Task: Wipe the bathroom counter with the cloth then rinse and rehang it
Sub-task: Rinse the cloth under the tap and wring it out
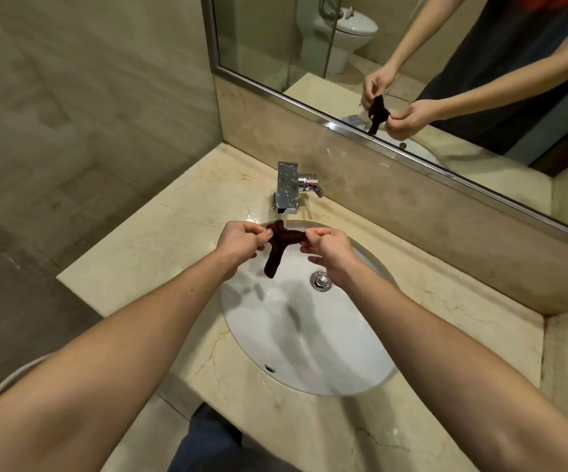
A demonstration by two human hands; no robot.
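Observation:
A dark brown cloth, twisted into a tight rope, hangs over the far part of the white sink basin. My left hand pinches one end of it and my right hand pinches the other. A loose tail of the cloth droops down toward the basin. The chrome tap stands just behind the cloth, and no water can be seen running from it. The beige marble counter surrounds the sink.
A chrome drain plug sits in the basin below my right hand. A framed mirror runs along the back wall above a marble upstand. The counter ends at its left edge, beyond which the tiled floor lies lower.

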